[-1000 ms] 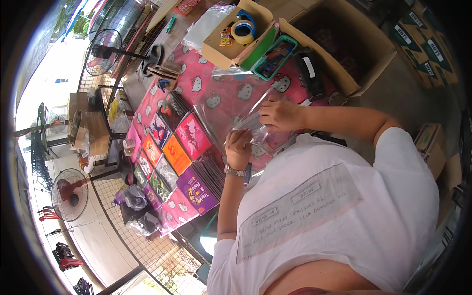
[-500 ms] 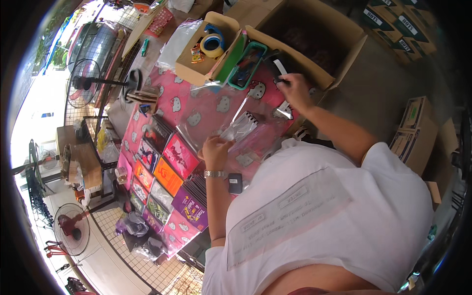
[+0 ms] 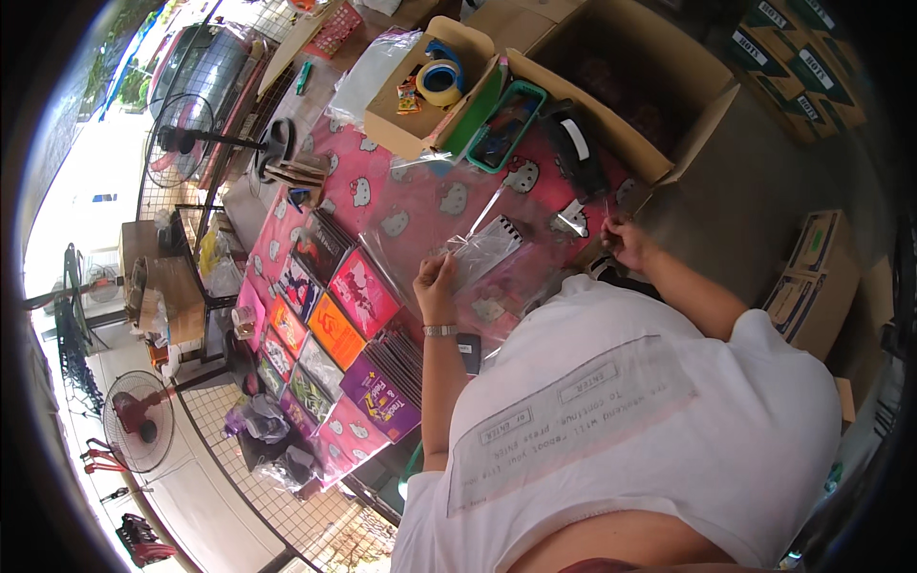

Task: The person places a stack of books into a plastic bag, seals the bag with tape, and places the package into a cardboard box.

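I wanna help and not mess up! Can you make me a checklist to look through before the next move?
1. Left hand at the clear plastic: ok, fingertips are at it.
2. Left hand gripping it: cannot tell.
3. Plastic smooth: not ok, shiny creases show.
4. Right hand off the black tape dispenser: ok, a small gap shows.
5. Anything in the right hand: cannot tell, too small to see.
6. Yellow tape roll in the small cardboard box: ok.

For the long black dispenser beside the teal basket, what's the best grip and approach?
Probably across the near end of the long black dispenser, coming from the person's side with the right hand: its body points roughly that way, while the teal basket and brown carton crowd its long sides.
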{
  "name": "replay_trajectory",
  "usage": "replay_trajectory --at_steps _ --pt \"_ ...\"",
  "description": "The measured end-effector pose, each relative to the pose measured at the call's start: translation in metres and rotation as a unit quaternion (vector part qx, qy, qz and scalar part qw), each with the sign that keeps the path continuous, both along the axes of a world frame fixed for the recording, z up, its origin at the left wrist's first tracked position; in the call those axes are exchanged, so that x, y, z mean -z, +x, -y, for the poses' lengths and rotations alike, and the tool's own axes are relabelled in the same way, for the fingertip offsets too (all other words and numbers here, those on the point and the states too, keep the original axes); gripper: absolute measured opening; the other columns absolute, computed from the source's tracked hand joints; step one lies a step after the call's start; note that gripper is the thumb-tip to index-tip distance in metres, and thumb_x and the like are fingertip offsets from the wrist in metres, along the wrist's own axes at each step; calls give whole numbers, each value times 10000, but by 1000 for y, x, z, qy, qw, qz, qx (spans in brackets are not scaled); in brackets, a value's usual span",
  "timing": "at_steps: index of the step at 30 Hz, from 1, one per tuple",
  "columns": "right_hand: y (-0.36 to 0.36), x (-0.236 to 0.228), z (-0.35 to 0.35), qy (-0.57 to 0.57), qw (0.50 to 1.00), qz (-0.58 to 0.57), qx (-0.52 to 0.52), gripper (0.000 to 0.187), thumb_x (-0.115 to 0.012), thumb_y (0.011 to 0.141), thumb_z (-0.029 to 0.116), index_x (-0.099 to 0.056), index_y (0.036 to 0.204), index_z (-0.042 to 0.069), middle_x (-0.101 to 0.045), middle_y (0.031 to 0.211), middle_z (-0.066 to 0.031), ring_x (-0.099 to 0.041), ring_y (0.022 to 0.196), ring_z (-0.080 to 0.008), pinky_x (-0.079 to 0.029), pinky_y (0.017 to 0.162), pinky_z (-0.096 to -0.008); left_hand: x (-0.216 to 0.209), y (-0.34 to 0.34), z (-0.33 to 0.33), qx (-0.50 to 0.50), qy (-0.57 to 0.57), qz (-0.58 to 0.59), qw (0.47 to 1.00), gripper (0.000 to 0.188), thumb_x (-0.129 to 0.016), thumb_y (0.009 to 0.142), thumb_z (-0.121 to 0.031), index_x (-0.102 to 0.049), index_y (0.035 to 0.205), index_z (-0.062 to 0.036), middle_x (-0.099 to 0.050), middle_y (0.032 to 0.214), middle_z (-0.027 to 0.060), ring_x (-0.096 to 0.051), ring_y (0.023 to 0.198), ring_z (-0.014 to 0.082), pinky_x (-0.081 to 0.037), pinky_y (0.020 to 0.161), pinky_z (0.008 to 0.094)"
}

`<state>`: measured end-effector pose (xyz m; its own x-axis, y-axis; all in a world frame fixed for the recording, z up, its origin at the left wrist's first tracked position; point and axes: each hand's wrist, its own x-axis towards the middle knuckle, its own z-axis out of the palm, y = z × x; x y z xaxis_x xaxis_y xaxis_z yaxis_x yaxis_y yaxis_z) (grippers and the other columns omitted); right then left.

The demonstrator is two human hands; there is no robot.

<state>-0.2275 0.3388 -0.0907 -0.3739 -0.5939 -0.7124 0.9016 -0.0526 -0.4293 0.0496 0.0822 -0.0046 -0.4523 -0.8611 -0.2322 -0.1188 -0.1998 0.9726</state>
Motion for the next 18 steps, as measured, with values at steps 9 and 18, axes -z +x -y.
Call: replay_trajectory --at_steps 9,18 --pt "8 -154 246 -273 533 -564 -568 482 -655 807 524 -624 748 47 -579 646 -23 -573 607 -168 -440 549 -316 -13 -14 -7 -24 68 4 997 102 -690 829 -55 -702 925 -24 -657 861 11 -564 783 68 -416 724 210" --pt "34 -59 285 -87 315 -469 -821 672 -667 739 639 -651 1021 30 -675 984 -142 -633 879 -279 -498 762 -398 -8 9 -9 8 -188 176 966 398 -698 814 -112 -595 1198 -102 -653 1034 25 -597 851 140 -458 831 308"
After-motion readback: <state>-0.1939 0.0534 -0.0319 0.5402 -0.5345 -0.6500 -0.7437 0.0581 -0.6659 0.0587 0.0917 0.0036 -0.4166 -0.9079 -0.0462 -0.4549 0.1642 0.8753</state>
